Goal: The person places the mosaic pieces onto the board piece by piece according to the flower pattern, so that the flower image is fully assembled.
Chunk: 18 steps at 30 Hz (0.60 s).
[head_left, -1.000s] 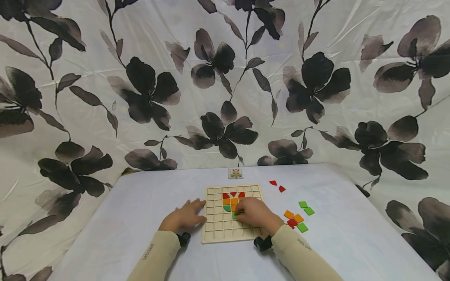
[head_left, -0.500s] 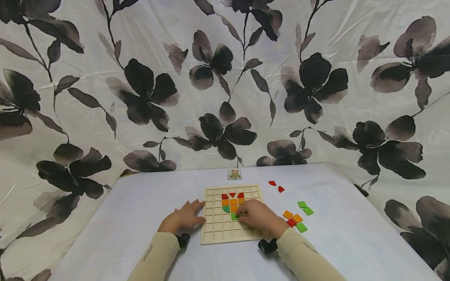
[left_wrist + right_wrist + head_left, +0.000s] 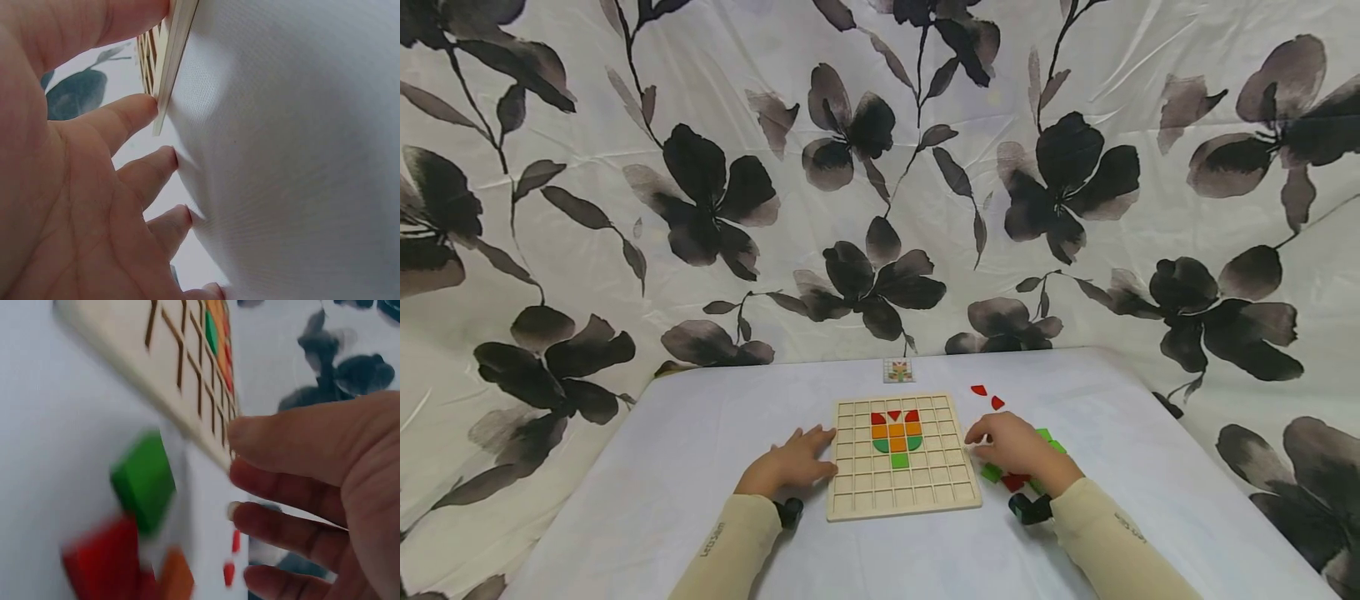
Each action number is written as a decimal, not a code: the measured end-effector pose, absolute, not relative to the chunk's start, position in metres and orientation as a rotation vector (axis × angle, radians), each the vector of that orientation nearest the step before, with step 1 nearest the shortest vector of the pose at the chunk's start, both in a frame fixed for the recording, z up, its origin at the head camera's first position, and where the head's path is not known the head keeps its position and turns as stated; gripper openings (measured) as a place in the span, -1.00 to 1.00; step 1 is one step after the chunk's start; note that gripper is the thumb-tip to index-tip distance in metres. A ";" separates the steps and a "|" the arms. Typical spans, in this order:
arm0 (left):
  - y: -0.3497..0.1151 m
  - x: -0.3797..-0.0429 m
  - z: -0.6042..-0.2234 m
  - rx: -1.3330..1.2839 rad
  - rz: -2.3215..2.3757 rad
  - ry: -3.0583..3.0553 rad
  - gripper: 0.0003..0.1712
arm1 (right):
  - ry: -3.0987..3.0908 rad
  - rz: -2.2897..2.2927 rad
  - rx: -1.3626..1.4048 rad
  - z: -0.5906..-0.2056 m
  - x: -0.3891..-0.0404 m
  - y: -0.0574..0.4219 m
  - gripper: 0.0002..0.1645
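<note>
A pale wooden grid board lies on the white table. Set in its cells are red pieces, orange squares, two rounded teal pieces and a light green square. My left hand rests at the board's left edge, thumb and forefinger touching it, fingers spread. Just off the board's right edge hovers my right hand, fingers loosely bent, nothing seen between them in the right wrist view. Beneath it lie a green piece, a red one and an orange one; the hand partly hides the pile.
Two red pieces lie beyond the board's far right corner. More green squares show behind the right hand. A small pattern card sits at the table's far edge, before a floral cloth backdrop.
My right hand has left the board and moved right, over the loose pieces. The right teal piece is now uncovered. A green piece now shows nearer the board. The left hand stays put.
</note>
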State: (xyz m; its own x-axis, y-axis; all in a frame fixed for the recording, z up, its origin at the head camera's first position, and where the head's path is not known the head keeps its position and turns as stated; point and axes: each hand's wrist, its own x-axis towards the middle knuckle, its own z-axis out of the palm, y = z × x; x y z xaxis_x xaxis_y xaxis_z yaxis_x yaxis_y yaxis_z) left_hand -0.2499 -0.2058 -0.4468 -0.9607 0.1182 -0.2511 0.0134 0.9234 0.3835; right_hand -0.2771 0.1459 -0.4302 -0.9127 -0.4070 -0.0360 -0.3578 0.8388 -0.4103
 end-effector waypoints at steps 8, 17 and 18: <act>-0.206 -0.250 -0.446 0.109 0.553 2.812 -0.19 | 2.781 -0.590 -0.533 -0.423 -0.267 0.186 -0.86; -0.207 -0.251 -0.448 0.087 0.551 2.798 -0.20 | 2.788 -0.467 -0.477 -0.423 -0.259 0.203 -0.86; -0.207 -0.251 -0.448 0.085 0.550 2.797 -0.20 | 2.794 -0.458 -0.471 -0.424 -0.259 0.203 -0.86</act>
